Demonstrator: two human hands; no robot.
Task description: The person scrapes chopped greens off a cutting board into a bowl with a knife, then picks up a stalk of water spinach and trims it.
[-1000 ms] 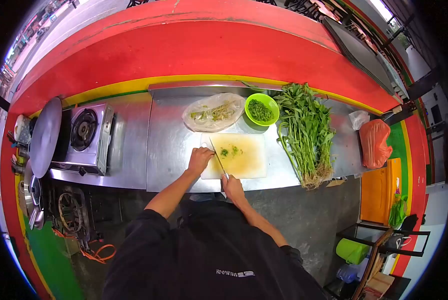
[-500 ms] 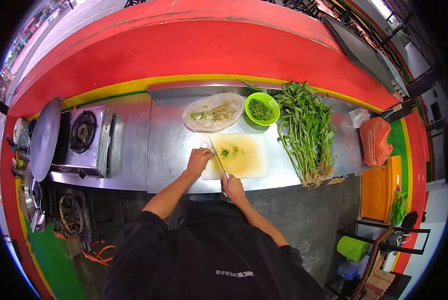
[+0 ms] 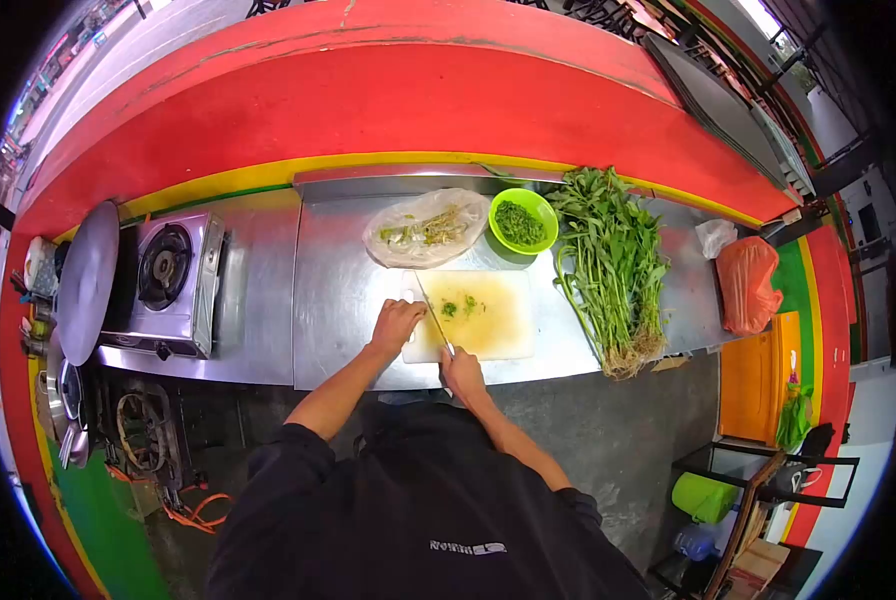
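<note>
Near the middle of the frame, the right hand [image 3: 463, 374] is closed around the handle of a knife [image 3: 435, 318], whose blade slants up and left over the cutting board [image 3: 510, 335]. The left hand [image 3: 398, 324], fingers curled and bunched, is at the board's left edge, just beside the blade; whether it pinches anything cannot be told.

The knife is slim, with a pale metal blade. The board, at the centre of the frame, is white with a yellowish stain across its middle. Finely cut green bits [image 3: 449, 309] lie on it in two small clusters, the left one darker.

On the steel counter [image 3: 333, 305] are one knife, one board, one lime-green bowl [image 3: 513, 246] of chopped greens, one clear plastic bag [image 3: 386, 218] holding stems, and, right of centre, one large heap of leafy stalks [image 3: 613, 265] with roots.
</note>
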